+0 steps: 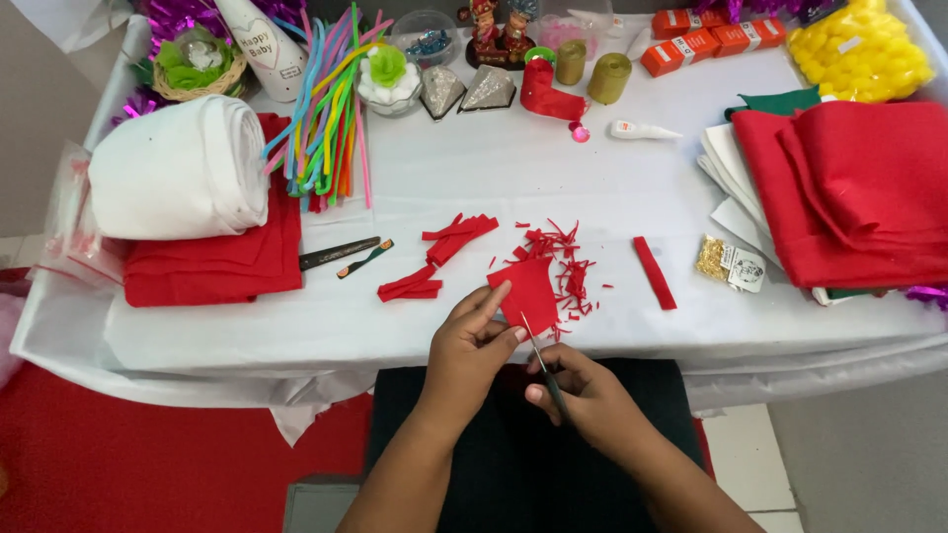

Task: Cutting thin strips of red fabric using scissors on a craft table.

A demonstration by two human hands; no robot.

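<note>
We see the left hand (472, 341) pinching the red felt piece (525, 288) at the desk (612, 197) edge, just up-left of the right hand (583, 395), whose grip is closed on the scissors (541, 357), blades pointing at the felt's lower edge.

A home craft table (553, 168) crowded with red felt sheets (849, 188), pipe cleaners (326, 109) and party decorations (262, 44)

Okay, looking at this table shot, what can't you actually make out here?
All in the head view:
- Scissors: handles hidden inside the right hand; only thin blades show.
- Red felt piece: near edge covered by the left hand.
- Small packet of gold bits: contents too small to identify.
- Yellow bag: cut off by the top edge.
- Figurines: heads cropped by the top edge.
</note>
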